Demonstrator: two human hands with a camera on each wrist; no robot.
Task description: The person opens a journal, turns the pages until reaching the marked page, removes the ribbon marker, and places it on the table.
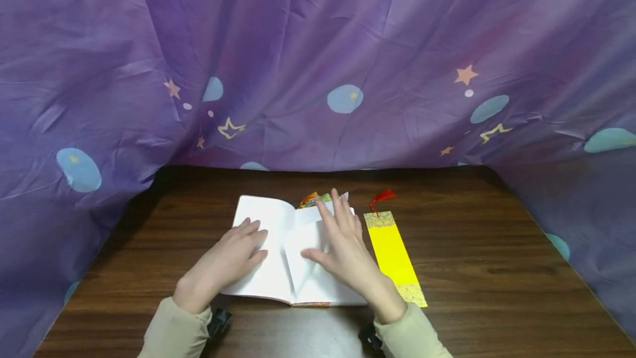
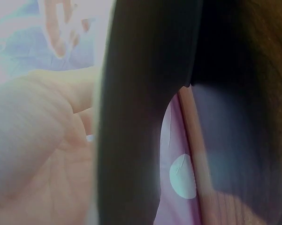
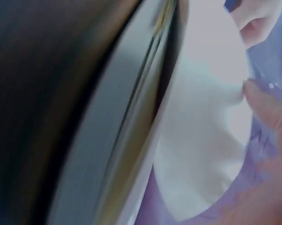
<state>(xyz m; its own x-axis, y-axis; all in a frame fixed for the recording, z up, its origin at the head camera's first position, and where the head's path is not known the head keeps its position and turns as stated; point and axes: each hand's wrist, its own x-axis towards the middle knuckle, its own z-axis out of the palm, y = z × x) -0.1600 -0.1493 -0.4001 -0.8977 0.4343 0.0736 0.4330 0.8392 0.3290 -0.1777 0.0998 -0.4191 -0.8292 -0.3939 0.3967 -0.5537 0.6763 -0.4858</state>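
Note:
A book with blank white pages [image 1: 275, 220] lies spread on the table. My left hand [image 1: 231, 256] rests flat on its left page, fingers loosely extended. Over the right page is my right hand [image 1: 348, 250], its fingers straight and spread and the thumb pointing left. A single white leaf [image 1: 296, 245] stands partly raised beneath that hand. In the right wrist view the leaf [image 3: 201, 122] curves upward, and the right thumb [image 3: 265, 105] is right at its edge. Colourful bookmarks with an orange tassel [image 1: 309, 199] stick out past the book's top edge, partly hidden by the right fingers.
Right of the book lies a yellow bookmark [image 1: 392, 253] with glittery ends and a red tassel [image 1: 382, 198]. Brown wood grain covers the table [image 1: 497, 258]. A purple curtain [image 1: 298, 59] with stars and planets hangs behind and along both sides.

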